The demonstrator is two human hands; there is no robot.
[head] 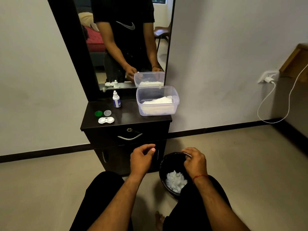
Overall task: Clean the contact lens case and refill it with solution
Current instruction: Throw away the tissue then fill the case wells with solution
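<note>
The white contact lens case (106, 120) lies open on the dark dresser top (126, 117), both wells uncovered. Behind it sit its green cap (98, 113) and its clear cap (107, 112). A small white solution bottle (116, 99) with a blue label stands upright by the mirror. Low in front of the dresser, my left hand (141, 159) hovers with loosely curled fingers and holds nothing. My right hand (195, 162) curls over the far rim of a black bin (164, 165) on the floor. A crumpled white tissue (175, 180) lies inside the bin.
A clear plastic tub (157, 100) of white tissues stands open at the dresser's right. A drawer with a metal handle (130, 137) is below the top. A tall mirror (126, 40) rises behind. A white charger cable (273, 104) hangs on the right wall.
</note>
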